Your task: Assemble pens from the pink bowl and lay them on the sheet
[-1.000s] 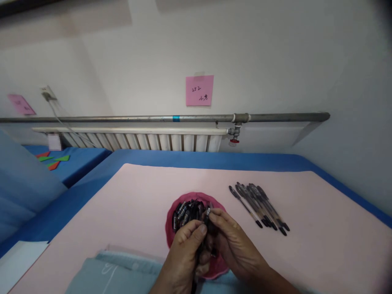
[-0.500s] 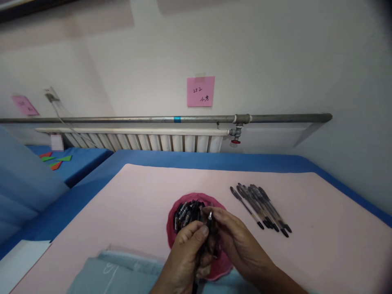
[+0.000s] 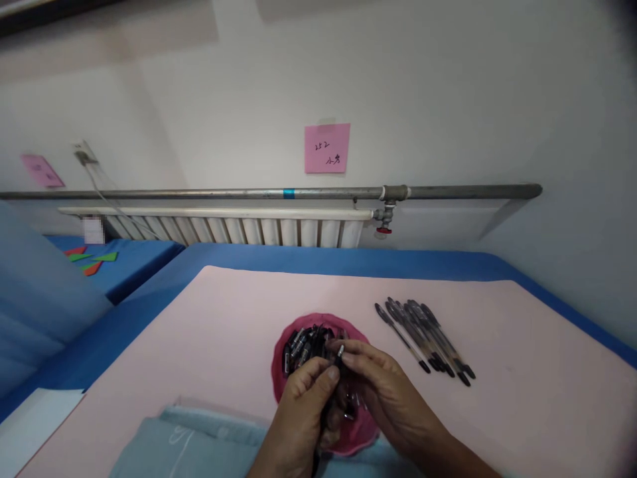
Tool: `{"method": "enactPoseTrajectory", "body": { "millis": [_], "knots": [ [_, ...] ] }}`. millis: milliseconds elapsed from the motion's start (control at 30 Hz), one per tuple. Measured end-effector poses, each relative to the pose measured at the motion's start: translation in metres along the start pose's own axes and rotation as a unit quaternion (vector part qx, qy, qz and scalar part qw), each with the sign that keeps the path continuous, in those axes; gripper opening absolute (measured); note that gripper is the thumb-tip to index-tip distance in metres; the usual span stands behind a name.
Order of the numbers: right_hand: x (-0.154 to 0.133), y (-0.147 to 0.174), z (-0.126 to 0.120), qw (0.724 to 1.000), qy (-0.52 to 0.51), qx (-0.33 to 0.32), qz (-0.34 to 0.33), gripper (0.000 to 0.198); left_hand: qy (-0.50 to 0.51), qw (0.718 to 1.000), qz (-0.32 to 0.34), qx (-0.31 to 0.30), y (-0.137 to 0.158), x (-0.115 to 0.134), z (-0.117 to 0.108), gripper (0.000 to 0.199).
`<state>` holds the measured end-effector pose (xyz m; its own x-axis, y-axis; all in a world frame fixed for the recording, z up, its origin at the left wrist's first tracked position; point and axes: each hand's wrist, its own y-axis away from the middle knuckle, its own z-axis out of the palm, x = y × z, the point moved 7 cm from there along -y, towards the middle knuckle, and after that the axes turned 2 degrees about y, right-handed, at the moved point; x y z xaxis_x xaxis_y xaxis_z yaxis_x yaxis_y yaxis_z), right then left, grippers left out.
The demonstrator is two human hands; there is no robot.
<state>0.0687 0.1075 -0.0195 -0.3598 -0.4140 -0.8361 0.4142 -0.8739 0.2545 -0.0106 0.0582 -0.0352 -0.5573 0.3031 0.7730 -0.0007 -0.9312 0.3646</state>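
Right fingers [image 3: 354, 362] have nearly closed, seemingly touching the pen [image 3: 340, 352] left fingers [image 3: 327, 379] pinch.

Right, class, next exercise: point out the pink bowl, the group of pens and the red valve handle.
Pink bowl [image 3: 356, 433], head view: on its bare lower inner wall.
Group of pens [image 3: 422, 337], head view: on the barrels, mid-group.
Red valve handle [image 3: 383, 230], head view: on its middle.
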Motion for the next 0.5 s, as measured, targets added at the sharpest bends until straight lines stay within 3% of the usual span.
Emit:
{"method": "enactPoseTrajectory", "body": {
  "millis": [500],
  "knots": [
    [0.0034,-0.0021,-0.0016,1.0,-0.008,-0.008,0.027,0.017,-0.025,1.0,0.001,0.007,0.0,0.0022,0.0002,0.036]
  ]
}}
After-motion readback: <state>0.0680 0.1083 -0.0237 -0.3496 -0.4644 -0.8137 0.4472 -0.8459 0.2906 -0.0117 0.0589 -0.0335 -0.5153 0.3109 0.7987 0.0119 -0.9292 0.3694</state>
